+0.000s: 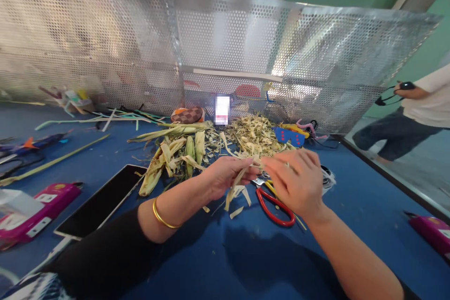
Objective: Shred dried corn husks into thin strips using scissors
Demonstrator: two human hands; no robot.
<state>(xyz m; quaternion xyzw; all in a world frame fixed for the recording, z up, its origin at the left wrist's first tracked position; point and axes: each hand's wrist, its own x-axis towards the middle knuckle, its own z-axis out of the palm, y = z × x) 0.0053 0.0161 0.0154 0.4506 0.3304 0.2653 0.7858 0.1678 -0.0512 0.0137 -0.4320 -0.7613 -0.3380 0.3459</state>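
Note:
My left hand [225,176] is turned partly palm up, thumb and fingers closed on a pale dried husk strip [232,193] that hangs below it. Just to its right, my right hand [298,180] has its fingertips drawn together near the strip's upper end; whatever they pinch is too small to make out. Under my hands lie red-handled scissors [262,200], their blades partly hidden. A loose pile of shredded husk pieces [256,132] sits behind them. Longer green and yellowish husks [151,179] are heaped to the left. A few small scraps [236,213] lie nearer me.
A black tablet-like slab [101,201] and a magenta power strip [58,197] lie left; another magenta power strip [431,232] is right. A perforated metal screen [225,42] edges the blue table [197,262] at the back. A person [425,98] stands beyond the right edge.

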